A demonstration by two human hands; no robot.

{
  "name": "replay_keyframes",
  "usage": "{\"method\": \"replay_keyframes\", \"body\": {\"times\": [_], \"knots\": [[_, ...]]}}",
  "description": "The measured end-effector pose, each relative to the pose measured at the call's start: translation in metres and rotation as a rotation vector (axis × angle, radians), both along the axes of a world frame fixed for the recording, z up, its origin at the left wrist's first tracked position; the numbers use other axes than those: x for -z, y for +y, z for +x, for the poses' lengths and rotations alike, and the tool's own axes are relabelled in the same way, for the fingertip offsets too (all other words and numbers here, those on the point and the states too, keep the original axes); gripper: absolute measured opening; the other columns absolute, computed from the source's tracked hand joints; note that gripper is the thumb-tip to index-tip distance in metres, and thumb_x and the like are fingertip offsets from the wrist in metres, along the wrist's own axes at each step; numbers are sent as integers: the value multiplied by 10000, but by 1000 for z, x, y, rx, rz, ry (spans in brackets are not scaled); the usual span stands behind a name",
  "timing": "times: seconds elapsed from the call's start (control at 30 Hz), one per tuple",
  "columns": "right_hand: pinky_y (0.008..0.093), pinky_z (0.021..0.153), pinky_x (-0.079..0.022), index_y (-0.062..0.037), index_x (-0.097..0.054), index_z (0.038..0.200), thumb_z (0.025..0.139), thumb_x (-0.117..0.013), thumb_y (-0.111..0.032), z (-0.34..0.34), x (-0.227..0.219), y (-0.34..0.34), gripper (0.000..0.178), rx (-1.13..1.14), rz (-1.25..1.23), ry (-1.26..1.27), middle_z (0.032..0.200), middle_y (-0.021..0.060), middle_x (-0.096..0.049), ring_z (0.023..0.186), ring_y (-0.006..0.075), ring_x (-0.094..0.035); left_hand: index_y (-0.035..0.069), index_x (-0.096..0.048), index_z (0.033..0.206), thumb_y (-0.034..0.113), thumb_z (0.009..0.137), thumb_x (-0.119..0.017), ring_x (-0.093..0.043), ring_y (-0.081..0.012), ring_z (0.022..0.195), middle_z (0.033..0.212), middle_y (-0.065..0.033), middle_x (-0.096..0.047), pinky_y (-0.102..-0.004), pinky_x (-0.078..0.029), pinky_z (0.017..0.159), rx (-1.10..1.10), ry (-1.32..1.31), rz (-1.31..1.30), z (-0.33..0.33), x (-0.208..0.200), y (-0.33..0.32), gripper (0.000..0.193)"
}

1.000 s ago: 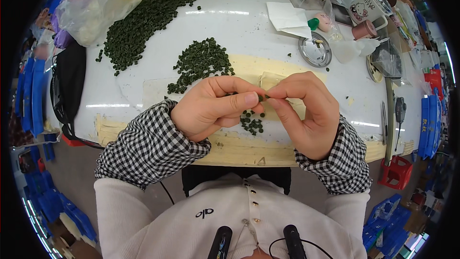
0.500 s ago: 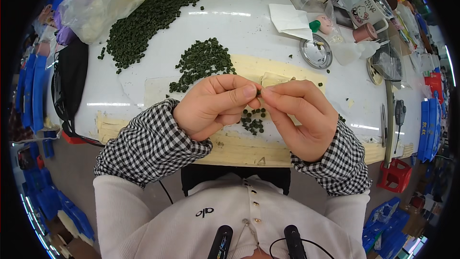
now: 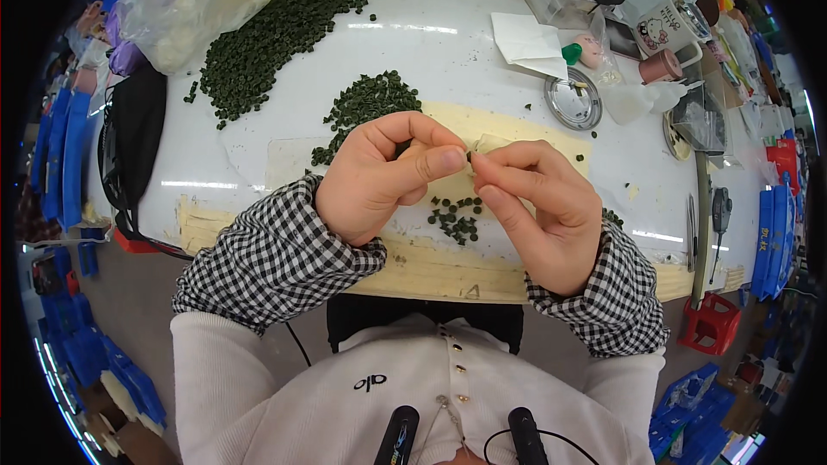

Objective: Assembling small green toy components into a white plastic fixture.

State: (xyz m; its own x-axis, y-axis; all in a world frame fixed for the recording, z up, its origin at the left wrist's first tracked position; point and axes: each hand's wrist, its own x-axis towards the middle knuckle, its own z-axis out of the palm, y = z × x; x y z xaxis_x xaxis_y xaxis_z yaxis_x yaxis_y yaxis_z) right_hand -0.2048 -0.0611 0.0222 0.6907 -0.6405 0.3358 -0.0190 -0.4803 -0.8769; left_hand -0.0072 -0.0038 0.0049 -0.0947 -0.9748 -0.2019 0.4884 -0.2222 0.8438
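Between my fingertips, above the table's near side, is a small dark green piece [image 3: 469, 156], mostly covered by the fingers. My left hand [image 3: 383, 174] pinches it between thumb and forefinger. Closed against the same piece from the other side are the fingertips of my right hand [image 3: 551, 211], its thumb a little lower. Below the hands lies a small group of round dark green pieces [image 3: 457, 222]. A larger heap of similar pieces [image 3: 366, 103] sits behind my left hand. Just behind my right fingertips is a pale yellowish folded item [image 3: 493, 143], partly hidden.
A big pile of green pieces [image 3: 271, 43] spreads at the far left beside clear plastic bags [image 3: 177, 21]. Toward the right are white tissue [image 3: 527, 43], a round metal lid [image 3: 572, 102], a thread spool [image 3: 660, 66] and a cup [image 3: 668, 30]. Tweezers [image 3: 692, 232] lie at the right edge.
Both hands have risen slightly, lifting the small piece away from the group below. My right thumb has slid lower, away from the left fingertips. The whole view has shifted a little.
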Motion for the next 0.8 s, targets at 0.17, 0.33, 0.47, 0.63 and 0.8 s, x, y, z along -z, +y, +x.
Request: {"method": "replay_keyframes", "body": {"times": [0.17,0.33,0.47,0.63,0.8], "knots": [[250,749,-494,3,-649,1095,841,-604,33,3,4,2,260,7,95,-41,1000,118,-626,868,169,-612,23,-661,956,67,871,-640,-337,-22,545,635,75,-439,-181,-278,485,-128,-373,-142,-4,-8,5,99],[251,770,-496,0,-641,1116,851,-593,32,3,3,3,271,22,119,-64,1033,125,-631,888,171,-616,16,-680,978,9,816,-680,-362,-44,582,595,73,-402,-205,-319,558,-193,-577,-393,-4,-6,7,162],[254,788,-493,5,-632,1131,863,-579,28,3,3,3,274,-10,147,-82,1038,127,-632,905,173,-614,14,-682,972,-29,780,-699,-365,-51,587,568,68,-378,-211,-323,574,-224,-711,-494,-1,-5,6,198],[255,798,-486,9,-621,1144,873,-561,30,4,2,4,279,-36,193,-105,1052,126,-622,914,170,-606,27,-698,954,-23,774,-702,-356,-51,565,582,56,-369,-213,-325,549,-255,-749,-513,-1,-3,5,187],[250,790,-484,9,-620,1146,871,-556,41,2,3,3,284,-82,216,-112,1072,124,-608,901,163,-600,18,-693,937,-39,775,-696,-368,-59,586,604,53,-397,-212,-331,575,-250,-826,-563,0,-8,7,172]]}}
